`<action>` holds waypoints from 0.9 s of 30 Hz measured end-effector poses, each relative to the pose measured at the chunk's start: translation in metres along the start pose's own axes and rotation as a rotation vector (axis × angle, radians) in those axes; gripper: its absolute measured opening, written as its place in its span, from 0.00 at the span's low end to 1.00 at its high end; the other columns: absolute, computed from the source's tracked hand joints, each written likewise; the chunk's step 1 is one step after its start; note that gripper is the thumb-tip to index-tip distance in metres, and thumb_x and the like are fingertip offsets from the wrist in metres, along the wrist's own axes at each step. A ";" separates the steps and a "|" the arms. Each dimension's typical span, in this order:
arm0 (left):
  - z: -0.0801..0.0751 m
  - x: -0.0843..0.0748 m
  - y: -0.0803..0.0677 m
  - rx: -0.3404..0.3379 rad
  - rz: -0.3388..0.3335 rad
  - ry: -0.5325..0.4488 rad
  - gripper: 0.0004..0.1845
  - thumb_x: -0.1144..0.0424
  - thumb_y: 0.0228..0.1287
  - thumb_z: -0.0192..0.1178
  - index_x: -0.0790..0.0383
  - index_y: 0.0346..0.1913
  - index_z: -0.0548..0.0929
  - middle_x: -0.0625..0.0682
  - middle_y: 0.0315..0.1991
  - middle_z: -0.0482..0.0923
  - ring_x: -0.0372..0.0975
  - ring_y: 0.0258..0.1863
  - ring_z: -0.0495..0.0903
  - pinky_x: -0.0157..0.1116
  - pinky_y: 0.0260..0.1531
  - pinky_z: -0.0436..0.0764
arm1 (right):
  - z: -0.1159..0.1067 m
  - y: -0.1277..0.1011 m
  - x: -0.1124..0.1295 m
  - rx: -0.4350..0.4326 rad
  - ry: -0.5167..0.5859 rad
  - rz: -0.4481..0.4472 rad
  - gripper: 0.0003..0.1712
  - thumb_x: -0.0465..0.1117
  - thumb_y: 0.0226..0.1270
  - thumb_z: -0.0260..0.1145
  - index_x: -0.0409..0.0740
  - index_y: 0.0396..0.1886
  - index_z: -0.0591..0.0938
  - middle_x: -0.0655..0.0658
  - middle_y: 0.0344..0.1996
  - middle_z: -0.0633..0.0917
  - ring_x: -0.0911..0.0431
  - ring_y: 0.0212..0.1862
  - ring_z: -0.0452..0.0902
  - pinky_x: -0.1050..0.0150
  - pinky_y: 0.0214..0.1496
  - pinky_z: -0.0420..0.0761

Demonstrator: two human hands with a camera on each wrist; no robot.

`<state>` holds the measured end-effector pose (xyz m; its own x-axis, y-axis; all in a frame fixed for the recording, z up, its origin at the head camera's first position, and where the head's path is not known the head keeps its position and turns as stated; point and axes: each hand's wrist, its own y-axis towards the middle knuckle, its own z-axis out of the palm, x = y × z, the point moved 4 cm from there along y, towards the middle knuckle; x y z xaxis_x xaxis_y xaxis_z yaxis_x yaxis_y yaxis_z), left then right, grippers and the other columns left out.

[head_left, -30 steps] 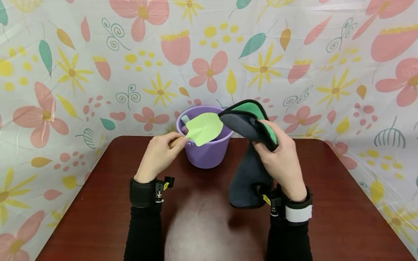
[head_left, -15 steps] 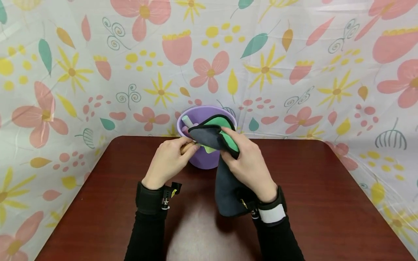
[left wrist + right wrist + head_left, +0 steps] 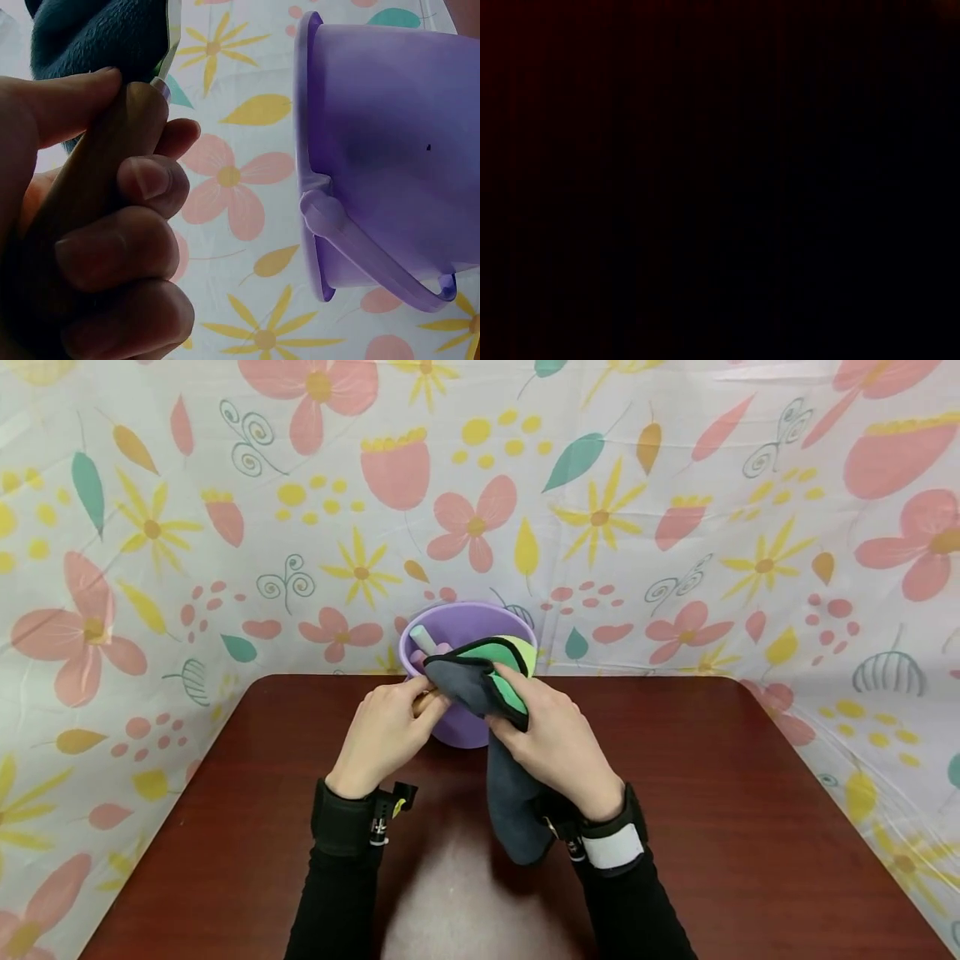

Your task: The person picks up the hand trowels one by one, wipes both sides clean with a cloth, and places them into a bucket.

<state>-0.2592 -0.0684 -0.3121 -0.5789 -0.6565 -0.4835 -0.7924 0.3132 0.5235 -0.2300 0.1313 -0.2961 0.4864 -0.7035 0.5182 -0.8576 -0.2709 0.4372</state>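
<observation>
My left hand (image 3: 382, 727) grips a small garden trowel by its wooden handle (image 3: 94, 161). The trowel's lime-green blade (image 3: 527, 650) shows only at its far end, past a cloth (image 3: 459, 683). That cloth is dark grey on one side and green on the other, with black edging. My right hand (image 3: 558, 739) holds it folded against the trowel, and its loose end hangs below. Most of the blade is hidden. Behind both hands stands a purple bucket (image 3: 459, 728). The right wrist view is almost black.
Thick pale-green and pink sticks (image 3: 422, 639) lean inside the bucket. Its purple carrying handle (image 3: 375, 251) hangs down outside in the left wrist view. The bucket stands at the back of the brown table (image 3: 232, 827), near a flowered curtain (image 3: 637, 518).
My right hand has brought the cloth leftward over the trowel, covering most of the blade. My left hand has shifted slightly right. Between the last two frames the blade's tip came into sight beyond the cloth.
</observation>
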 end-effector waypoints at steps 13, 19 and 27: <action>-0.001 0.008 -0.001 0.037 -0.047 -0.014 0.14 0.45 0.70 0.57 0.49 0.43 0.85 0.40 0.14 0.65 0.32 0.21 0.70 0.35 0.26 0.71 | -0.019 0.000 -0.027 -0.082 0.014 0.075 0.30 0.41 0.63 0.71 0.46 0.65 0.76 0.41 0.57 0.80 0.45 0.57 0.76 0.45 0.56 0.74; 0.000 0.011 -0.001 0.056 -0.061 -0.017 0.14 0.45 0.70 0.57 0.49 0.44 0.85 0.41 0.15 0.65 0.33 0.21 0.70 0.36 0.25 0.71 | -0.031 0.000 -0.043 -0.107 0.035 0.102 0.27 0.39 0.64 0.70 0.48 0.63 0.77 0.39 0.55 0.81 0.43 0.55 0.76 0.44 0.54 0.73; 0.000 0.018 -0.001 0.046 -0.083 -0.002 0.13 0.44 0.70 0.57 0.47 0.40 0.84 0.41 0.16 0.65 0.34 0.20 0.68 0.36 0.24 0.68 | -0.047 -0.006 -0.066 -0.147 0.026 0.201 0.26 0.43 0.68 0.67 0.46 0.64 0.76 0.35 0.55 0.80 0.38 0.54 0.76 0.41 0.54 0.72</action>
<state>-0.2685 -0.0806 -0.3213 -0.5115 -0.6800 -0.5254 -0.8456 0.2894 0.4487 -0.2486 0.2104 -0.2982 0.3144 -0.7160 0.6233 -0.9049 -0.0277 0.4247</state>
